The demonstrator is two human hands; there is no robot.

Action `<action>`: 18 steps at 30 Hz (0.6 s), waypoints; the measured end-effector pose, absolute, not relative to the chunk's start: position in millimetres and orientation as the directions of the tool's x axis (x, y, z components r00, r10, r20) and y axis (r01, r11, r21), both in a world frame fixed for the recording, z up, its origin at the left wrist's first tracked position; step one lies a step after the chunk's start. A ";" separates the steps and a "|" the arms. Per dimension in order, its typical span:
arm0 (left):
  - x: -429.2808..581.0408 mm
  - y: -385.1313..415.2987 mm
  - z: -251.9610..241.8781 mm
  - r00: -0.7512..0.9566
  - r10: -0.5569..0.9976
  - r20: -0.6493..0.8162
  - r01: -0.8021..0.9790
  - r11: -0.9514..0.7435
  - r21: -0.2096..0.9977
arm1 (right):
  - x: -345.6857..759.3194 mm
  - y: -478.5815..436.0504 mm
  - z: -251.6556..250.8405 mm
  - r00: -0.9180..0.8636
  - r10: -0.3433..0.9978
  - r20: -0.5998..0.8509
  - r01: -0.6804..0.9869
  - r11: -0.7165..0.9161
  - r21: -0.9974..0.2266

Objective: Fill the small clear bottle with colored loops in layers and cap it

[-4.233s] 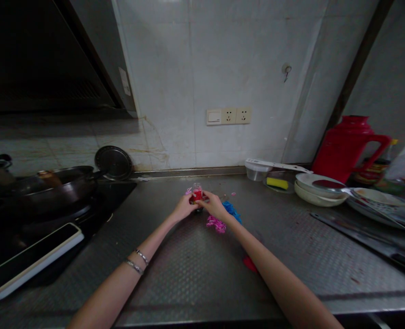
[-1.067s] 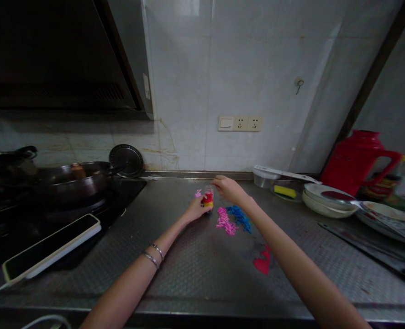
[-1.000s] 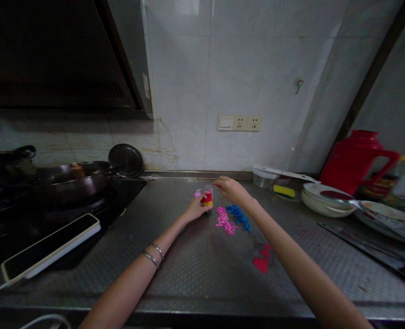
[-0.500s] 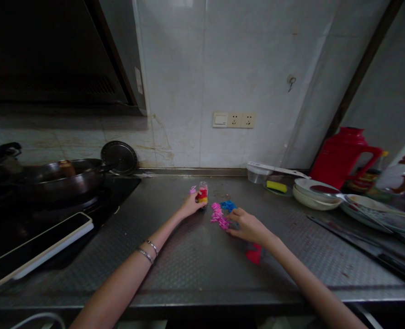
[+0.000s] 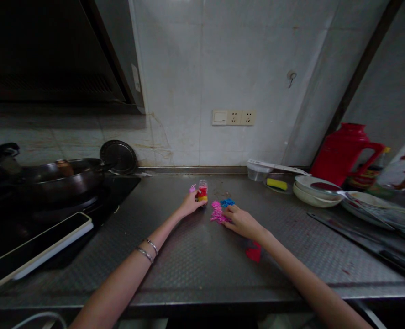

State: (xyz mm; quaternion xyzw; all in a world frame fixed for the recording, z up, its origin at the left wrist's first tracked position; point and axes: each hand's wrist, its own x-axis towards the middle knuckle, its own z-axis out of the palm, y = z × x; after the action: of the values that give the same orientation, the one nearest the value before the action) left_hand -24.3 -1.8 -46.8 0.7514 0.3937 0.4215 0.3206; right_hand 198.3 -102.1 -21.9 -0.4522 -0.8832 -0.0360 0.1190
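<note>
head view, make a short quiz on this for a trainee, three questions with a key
1. Pick one. The right hand is nearest to:
a) the yellow sponge
b) the pink pile
c) the phone

2. True or false: the blue pile lies nearer the wall than the red flat piece.

3. Fill in: the left hand holds a jar whose red layer sits above a ____ layer.

Key: 1 b; 2 true; 3 yellow

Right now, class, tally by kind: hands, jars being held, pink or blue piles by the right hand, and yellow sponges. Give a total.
Hands: 2 (left hand, right hand)
Held jars: 1 (glass jar)
Piles: 2 (pink pile, blue pile)
Yellow sponges: 1 (sponge)
Total: 6
</note>
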 end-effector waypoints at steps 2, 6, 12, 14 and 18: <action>-24.2 -2.5 -46.1 0.338 0.863 0.376 0.313 -0.480 0.820 | 196.7 -100.0 -22.1 -0.570 0.787 0.237 0.805 0.592 -0.033; -23.6 -3.7 -44.6 0.342 0.861 0.376 0.321 -0.483 0.815 | 194.5 -96.2 -22.0 -0.580 0.779 0.237 0.799 0.601 -0.019; -23.5 -3.4 -44.9 0.342 0.859 0.381 0.337 -0.490 0.804 | 193.3 -94.1 -20.1 -0.600 0.764 0.239 0.790 0.613 0.022; -23.8 -2.7 -45.7 0.351 0.852 0.389 0.330 -0.501 0.800 | 193.0 -95.0 -19.0 -0.597 0.766 0.238 0.791 0.611 0.016; -24.5 -0.6 -48.1 0.350 0.848 0.399 0.329 -0.510 0.795 | 193.4 -97.7 -16.4 -0.597 0.763 0.250 0.779 0.625 -0.047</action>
State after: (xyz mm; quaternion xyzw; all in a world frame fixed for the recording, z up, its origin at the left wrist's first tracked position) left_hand -24.5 -0.6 -48.1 0.7610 0.3867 0.4192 0.3094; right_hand 193.4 -97.7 -16.4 -0.4317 -0.8929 -0.0337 0.1236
